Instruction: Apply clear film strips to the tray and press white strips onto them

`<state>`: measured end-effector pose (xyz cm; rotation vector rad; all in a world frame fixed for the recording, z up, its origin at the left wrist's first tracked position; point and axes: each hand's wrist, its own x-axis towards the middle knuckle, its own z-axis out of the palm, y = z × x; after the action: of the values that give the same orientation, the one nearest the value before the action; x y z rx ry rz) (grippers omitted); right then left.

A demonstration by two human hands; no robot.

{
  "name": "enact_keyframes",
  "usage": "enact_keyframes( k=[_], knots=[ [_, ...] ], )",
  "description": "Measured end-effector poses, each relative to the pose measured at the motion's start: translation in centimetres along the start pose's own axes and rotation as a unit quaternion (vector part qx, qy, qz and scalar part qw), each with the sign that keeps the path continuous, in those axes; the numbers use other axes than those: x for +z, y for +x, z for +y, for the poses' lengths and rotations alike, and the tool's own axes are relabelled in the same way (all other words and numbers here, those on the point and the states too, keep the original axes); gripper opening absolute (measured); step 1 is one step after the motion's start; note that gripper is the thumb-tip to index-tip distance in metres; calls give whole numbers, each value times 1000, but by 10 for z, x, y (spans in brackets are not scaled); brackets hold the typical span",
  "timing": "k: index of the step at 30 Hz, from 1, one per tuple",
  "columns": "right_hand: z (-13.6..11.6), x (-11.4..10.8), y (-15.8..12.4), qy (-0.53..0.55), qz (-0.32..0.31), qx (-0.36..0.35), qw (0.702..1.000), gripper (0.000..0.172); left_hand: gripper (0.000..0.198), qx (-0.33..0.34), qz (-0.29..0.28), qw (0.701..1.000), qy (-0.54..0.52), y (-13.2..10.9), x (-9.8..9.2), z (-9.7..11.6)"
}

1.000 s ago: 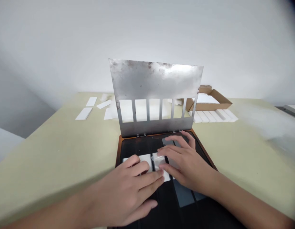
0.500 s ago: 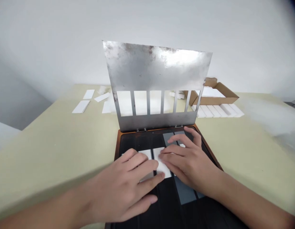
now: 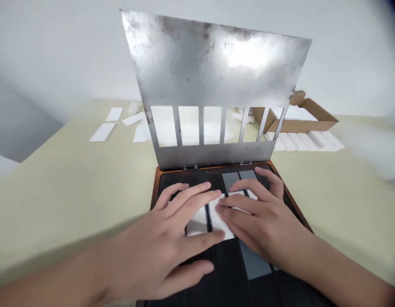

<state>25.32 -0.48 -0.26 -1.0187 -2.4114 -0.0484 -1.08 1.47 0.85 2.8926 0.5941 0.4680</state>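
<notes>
A hinged steel plate with a row of narrow slots stands tilted up at the back of a dark tray with a copper-coloured rim. My left hand lies flat on a white strip. My right hand rests on a second white strip, and the fingertips of both hands nearly meet there. Grey-blue strips show in the tray beyond my right fingers, and another lies below them. Parts of the white strips are hidden under my hands.
A pale green table surrounds the tray. Several loose white strips lie at the far left. At the far right stands an open cardboard box, with a row of white bars in front of it.
The view has tilted lower, so the steel plate stands higher in the picture. My left fingers have slid farther up and across the white strips, and my right hand has shifted slightly toward the plate.
</notes>
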Motion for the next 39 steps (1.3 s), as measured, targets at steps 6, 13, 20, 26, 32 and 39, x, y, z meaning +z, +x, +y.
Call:
enact_keyframes(
  k=[6, 13, 20, 26, 32, 39],
  knots=[
    [-1, 0, -1, 0, -11, 3, 1000, 17, 39, -3, -8, 1000, 1, 3, -3, 0],
    [0, 0, -1, -4, -29, 2, 1000, 17, 39, -3, -18, 1000, -3, 1, -1, 1],
    [-4, -15, 3, 100, -41, 23, 994, 19, 44, 32, -21, 999, -17, -1, 3, -2],
    [20, -61, 8, 106, 25, 79, 991, 18, 33, 48, -21, 997, -49, 6, -2, 1],
    [45, -41, -18, 87, 78, 123, 985, 18, 18, 21, -4, 999, -35, 32, -10, 14],
    [41, -29, -34, 88, 73, 122, 986, 19, 20, 2, 84, 996, 21, 43, 11, 16]
  ],
)
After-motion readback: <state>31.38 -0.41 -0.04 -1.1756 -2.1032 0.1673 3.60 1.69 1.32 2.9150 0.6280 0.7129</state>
